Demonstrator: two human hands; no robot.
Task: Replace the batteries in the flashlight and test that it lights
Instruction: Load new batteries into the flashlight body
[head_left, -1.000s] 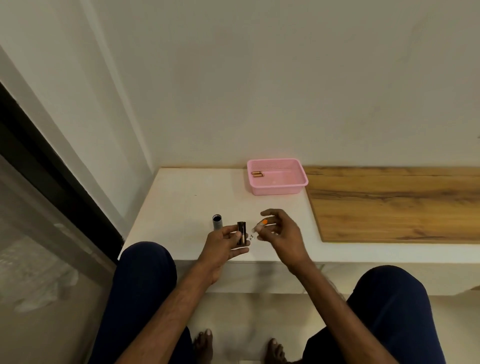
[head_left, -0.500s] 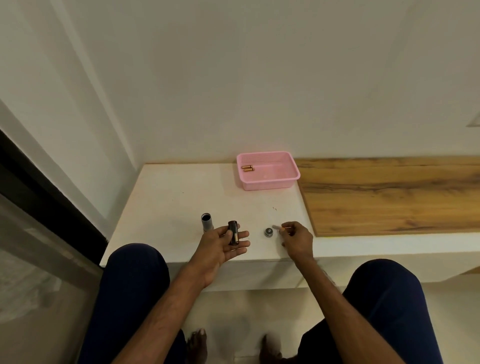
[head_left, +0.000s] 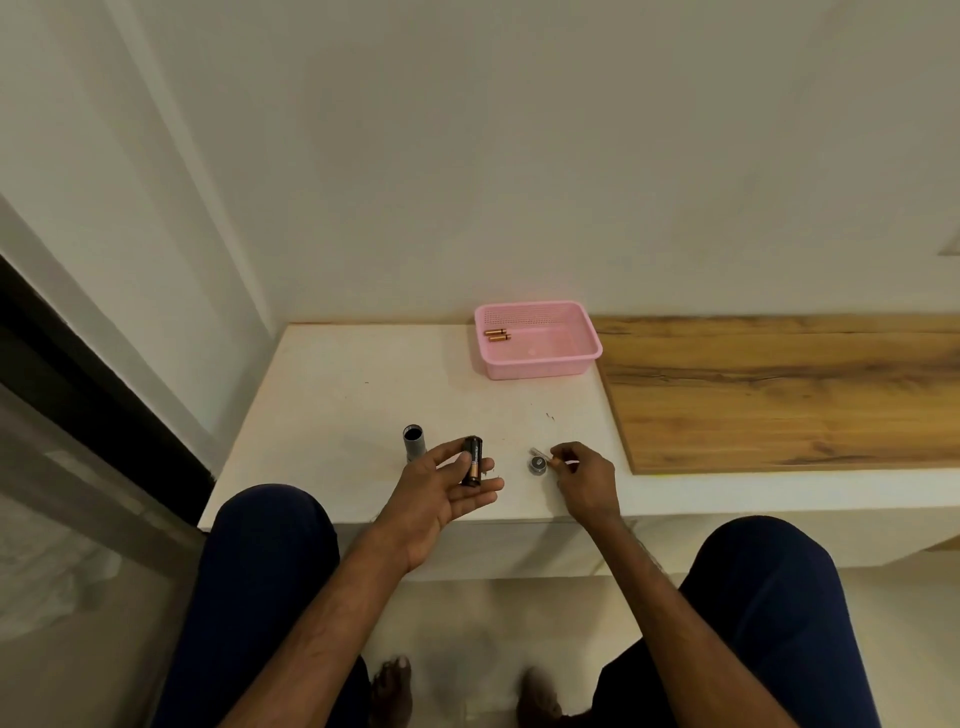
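Two copper-ended batteries (head_left: 496, 335) lie side by side in the pink basket (head_left: 535, 366) at the back of the white counter (head_left: 337, 389), well apart from both hands. The left hand (head_left: 441, 491) is turned palm up at the counter's near edge, with the dark battery holder (head_left: 471, 460) lying across its fingers and the thumb pinning it there. Just left of that hand, the grey flashlight tube (head_left: 414, 441) stands upright with its open end up. The right hand (head_left: 582, 478) has its fingers curled and pinches a small pale thing beside the round end cap (head_left: 537, 464). It is too blurred to name, but I take it for a spent cell (head_left: 540, 451) pulled from the holder. If so, the job is less than half done, and the step is to put that cell down clear of the basket so old and new never mix. The holder should stay level in the palm, and each fresh battery should be matched to the polarity marks before it is pressed in. The cap sits within easy reach of the right hand for closing up.
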